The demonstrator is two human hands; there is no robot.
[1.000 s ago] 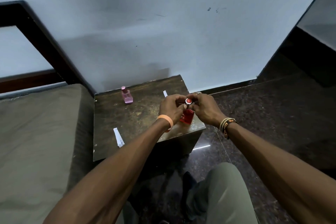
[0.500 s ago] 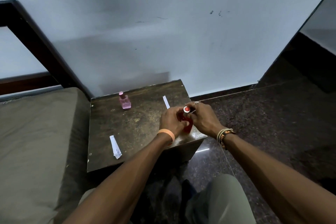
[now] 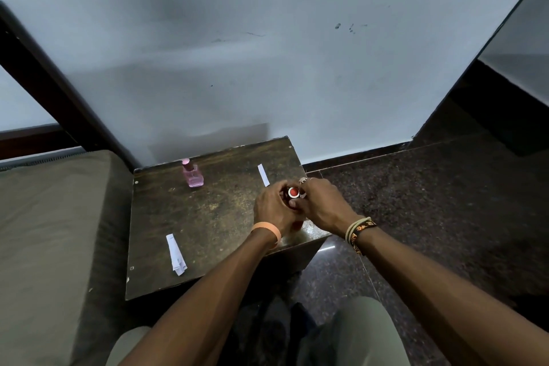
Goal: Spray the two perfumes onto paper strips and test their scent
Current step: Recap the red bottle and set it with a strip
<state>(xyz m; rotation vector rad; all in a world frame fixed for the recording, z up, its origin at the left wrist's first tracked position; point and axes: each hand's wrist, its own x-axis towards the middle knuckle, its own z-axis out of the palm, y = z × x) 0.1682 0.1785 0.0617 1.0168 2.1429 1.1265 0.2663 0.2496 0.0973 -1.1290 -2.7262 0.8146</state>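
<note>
At the left edge of the frame a grey-green cushion (image 3: 44, 232) is seen, cut off by the left and lower borders. Above it, a dark wooden frame (image 3: 59, 92) is cut off at the upper left.

In the middle, a small dark table (image 3: 208, 232) is placed against the wall. On the far left part of its top a pink perfume bottle (image 3: 193, 176) is standing upright, well apart from the hands. Near the lower left corner of the table top a white paper strip (image 3: 176, 254) is laid flat. Its near end looks creased, but this is hard to make out. A second paper strip (image 3: 263, 175) is laid near the far right edge, just above the hands in the picture. Whether it is touched cannot be told.

Right of centre, the red perfume bottle (image 3: 293, 192) is held over the right part of the table top. It is mostly hidden. Only its round red top with a silver ring is shown between the two hands, and a small red patch under the left palm.

The left hand (image 3: 273, 211), with an orange wristband (image 3: 267, 230), is closed around the body of the bottle, the fingers curled. The right hand (image 3: 323, 208), with woven bracelets (image 3: 359, 229) on the wrist, is closed at the top of the bottle. The cap is probably pinched there, though the fingertips are covered. Whether the bottle is resting on the table cannot be told.
</note>
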